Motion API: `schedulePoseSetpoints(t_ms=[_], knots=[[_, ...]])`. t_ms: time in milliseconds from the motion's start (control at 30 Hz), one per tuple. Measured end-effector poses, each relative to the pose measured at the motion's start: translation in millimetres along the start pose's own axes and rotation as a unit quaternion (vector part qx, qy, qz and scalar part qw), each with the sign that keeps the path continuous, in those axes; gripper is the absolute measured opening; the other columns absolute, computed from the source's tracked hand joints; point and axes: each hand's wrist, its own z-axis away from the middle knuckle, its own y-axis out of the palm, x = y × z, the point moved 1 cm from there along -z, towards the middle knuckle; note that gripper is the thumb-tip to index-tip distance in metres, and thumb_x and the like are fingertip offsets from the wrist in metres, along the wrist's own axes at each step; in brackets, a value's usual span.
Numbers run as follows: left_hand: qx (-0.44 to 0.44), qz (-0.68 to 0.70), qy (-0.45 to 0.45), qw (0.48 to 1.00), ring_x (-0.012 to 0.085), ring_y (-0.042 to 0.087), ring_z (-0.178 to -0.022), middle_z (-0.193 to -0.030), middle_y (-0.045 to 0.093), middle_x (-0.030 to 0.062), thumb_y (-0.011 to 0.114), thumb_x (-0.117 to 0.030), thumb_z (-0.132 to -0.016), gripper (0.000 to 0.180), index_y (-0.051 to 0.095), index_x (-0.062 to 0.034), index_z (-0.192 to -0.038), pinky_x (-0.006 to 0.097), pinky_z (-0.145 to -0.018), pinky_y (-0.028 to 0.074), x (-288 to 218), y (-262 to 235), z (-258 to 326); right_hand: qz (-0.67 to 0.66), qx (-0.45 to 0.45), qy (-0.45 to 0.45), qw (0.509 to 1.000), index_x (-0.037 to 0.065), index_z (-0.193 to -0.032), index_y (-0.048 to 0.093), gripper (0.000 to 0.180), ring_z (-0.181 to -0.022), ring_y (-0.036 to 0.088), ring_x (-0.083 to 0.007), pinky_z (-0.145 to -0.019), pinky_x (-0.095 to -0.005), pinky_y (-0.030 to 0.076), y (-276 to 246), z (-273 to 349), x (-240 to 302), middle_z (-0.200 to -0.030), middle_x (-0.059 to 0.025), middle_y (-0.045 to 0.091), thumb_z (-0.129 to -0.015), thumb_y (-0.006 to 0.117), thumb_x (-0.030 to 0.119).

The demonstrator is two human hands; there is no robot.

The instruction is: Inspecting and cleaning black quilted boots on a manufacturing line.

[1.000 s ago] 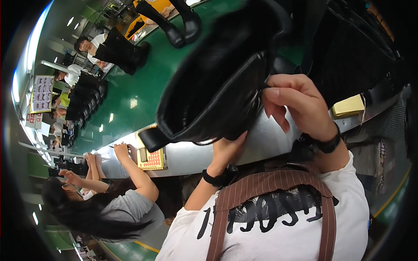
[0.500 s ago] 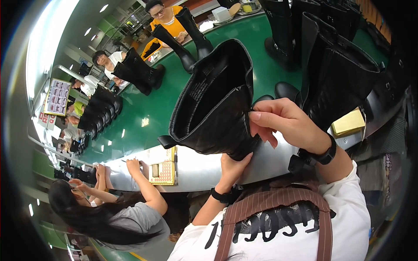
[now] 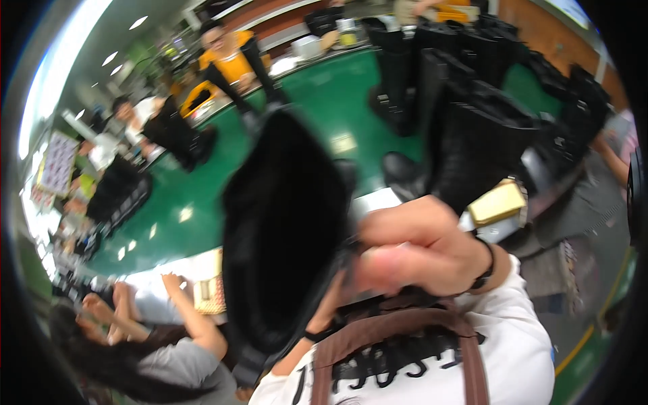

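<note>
A tall black boot (image 3: pixel 287 223) is tilted in front of me, with its dark open top facing me. My left hand (image 3: pixel 329 300) holds the boot from below, mostly hidden behind the shaft. Its wrist carries a black band. My right hand (image 3: pixel 422 246) is closed at the boot's right side edge, its fingertips smeared by motion. Exactly what they pinch there is hard to make out. Another tall black boot (image 3: pixel 472 145) stands on the bench just beyond my right hand.
A long green bench (image 3: pixel 317 84) carries more black boots (image 3: pixel 391 74) at the back and left. Beside the right-hand boot lies a yellow block-shaped item (image 3: pixel 498 202). A co-worker in grey (image 3: pixel 172 354) sits close on my left; a person in yellow (image 3: pixel 236 64) is across the bench.
The boot has swung left and lower in view, and its opening now turns more toward me. My right hand has moved down along its edge. The whole view has shifted and blurred.
</note>
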Motion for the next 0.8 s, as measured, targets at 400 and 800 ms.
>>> schedulePoseSetpoints(t_ms=[400,800], knots=[[-0.293,-0.439,0.101,0.843,0.0393,0.065,-0.083,-0.085,0.066,0.0227,0.074,-0.026,-0.078,0.051,0.054,0.0051,-0.113,0.042,-0.077,0.050,-24,-53,3,0.755,-0.289,-0.085,0.582,0.010,-0.091,0.067,0.039,-0.114,0.048,-0.0338,-0.097,-0.0407,0.037,-74,65,60,-0.116,-0.0121,0.056,-0.054,0.058,0.002],[0.078,-0.156,0.135,0.975,0.0180,0.062,-0.086,-0.102,0.066,0.0153,0.058,-0.022,-0.092,0.041,0.053,0.0000,-0.126,0.029,-0.069,0.049,-98,37,-41,0.582,-0.286,-0.173,0.741,0.008,-0.061,0.061,0.025,-0.125,0.042,-0.0419,-0.100,-0.0587,0.038,-76,84,32,-0.119,-0.0209,0.049,-0.042,0.053,-0.006]])
